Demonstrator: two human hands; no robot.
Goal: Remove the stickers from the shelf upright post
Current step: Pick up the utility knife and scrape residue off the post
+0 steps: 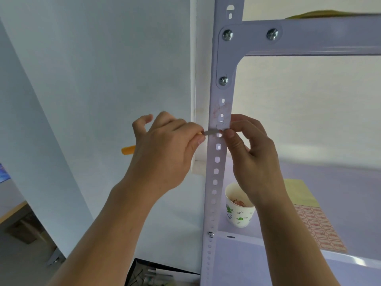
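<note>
A white perforated upright post point(215, 182) of a metal shelf runs down the middle of the view. A pale, partly scraped sticker point(221, 115) clings to it below the corner bracket, with reddish residue around it. My left hand point(165, 149) grips a scraper knife with an orange handle point(128, 150); its thin metal blade point(210, 132) lies flat against the post at the sticker's lower edge. My right hand point(249, 153) is pinched at the post's right edge, fingertips at the blade's tip; whether it holds a sticker flap is unclear.
A paper cup point(239, 211) with peeled scraps stands on the shelf board point(257, 261) right of the post. A sheet of red-printed labels point(317, 228) lies further right. A white wall panel is on the left; a dark box point(156, 274) of items sits below.
</note>
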